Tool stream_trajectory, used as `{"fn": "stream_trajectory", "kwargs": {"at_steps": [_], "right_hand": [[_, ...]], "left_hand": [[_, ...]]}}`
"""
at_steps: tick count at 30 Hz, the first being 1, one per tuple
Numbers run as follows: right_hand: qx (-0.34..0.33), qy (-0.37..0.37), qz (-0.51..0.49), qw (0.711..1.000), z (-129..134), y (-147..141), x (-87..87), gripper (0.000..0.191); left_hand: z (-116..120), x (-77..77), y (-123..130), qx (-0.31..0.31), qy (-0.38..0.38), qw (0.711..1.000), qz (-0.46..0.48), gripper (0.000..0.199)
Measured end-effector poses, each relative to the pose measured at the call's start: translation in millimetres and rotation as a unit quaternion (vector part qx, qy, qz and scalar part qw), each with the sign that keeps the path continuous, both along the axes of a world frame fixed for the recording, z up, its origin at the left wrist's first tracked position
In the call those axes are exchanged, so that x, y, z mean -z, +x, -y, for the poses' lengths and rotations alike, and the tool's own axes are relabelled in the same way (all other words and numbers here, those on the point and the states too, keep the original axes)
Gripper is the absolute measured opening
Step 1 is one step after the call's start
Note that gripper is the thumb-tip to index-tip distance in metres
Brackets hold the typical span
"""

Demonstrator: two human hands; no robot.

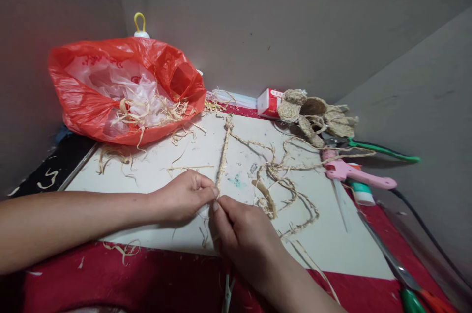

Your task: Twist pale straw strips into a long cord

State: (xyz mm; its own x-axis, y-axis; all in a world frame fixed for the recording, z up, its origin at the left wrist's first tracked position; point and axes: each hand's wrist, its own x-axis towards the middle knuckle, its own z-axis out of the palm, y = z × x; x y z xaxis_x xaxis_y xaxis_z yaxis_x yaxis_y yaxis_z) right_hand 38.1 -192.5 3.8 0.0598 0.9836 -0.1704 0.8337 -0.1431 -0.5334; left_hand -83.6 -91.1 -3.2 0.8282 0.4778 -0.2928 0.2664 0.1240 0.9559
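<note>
A thin braided cord of pale plant fibre (pixel 223 156) runs from a knotted end at the back of the white board (pixel 147 205) toward me. My left hand (pixel 188 195) pinches its near end between thumb and forefinger. Right beside it, my right hand (pixel 239 224) also grips the cord's end with thumb and forefinger. The tips of both hands nearly touch and hide the very end. More braided cord (pixel 291 185) lies loosely coiled to the right. Below my right hand a metal tool with red parts (pixel 227 288) shows in part; I cannot tell whether it is held.
A red plastic bag (pixel 88 116) with fibre strips stands back left. At the back right lie woven fibre pieces (pixel 313 109), a red-and-white box (pixel 268 102), green-handled pliers (pixel 383 150) and a pink glue gun (pixel 354 173). Scissors (pixel 401 273) rest at the right edge.
</note>
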Motion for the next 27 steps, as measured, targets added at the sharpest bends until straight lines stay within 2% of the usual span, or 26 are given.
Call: {"fn": "stream_trajectory", "kwargs": {"at_steps": [5, 9, 12, 16, 19, 21, 23, 25, 26, 27], "right_hand": [[-0.032, -0.043, 0.113, 0.992, 0, -5, -3.8, 0.026], [-0.032, -0.031, 0.119, 0.992, 1, -5, -1.6, 0.026], [-0.06, 0.021, 0.086, 0.994, 4, -7, 5.3, 0.023], [-0.154, 0.09, 0.075, 0.981, 7, -18, 5.6, 0.026], [-0.28, 0.093, 0.07, 0.953, 12, -22, -6.1, 0.029], [-0.321, 0.107, 0.005, 0.941, 18, -18, -15.1, 0.023], [-0.271, 0.173, -0.089, 0.943, 24, -8, -21.6, 0.023], [-0.099, 0.277, -0.179, 0.939, 27, 5, -24.6, 0.026], [-0.025, 0.297, -0.222, 0.928, 25, 11, -24.9, 0.027], [0.076, 0.312, -0.26, 0.911, 22, 16, -24.4, 0.029]], "left_hand": [[1, 3.0, -1, -0.004, -0.004, 1.0, 0.017, 0.033], [3, 5.9, -1, -0.004, -0.046, 0.998, 0.034, 0.031], [3, 6.9, -1, -0.008, -0.065, 0.997, 0.031, 0.027], [0, 2.9, -1, -0.008, -0.043, 0.999, -0.003, 0.029], [-3, -0.8, -3, -0.003, -0.035, 0.999, 0.001, 0.029], [-5, -2.5, -4, -0.003, -0.051, 0.999, 0.006, 0.028], [-7, -4.0, -5, -0.001, -0.084, 0.996, 0.01, 0.025], [-10, -5.5, -6, 0.004, -0.11, 0.994, 0.017, 0.025], [-11, -6.2, -7, 0.007, -0.115, 0.993, 0.021, 0.026], [-11, -6.9, -7, 0.011, -0.115, 0.993, 0.024, 0.027]]}}
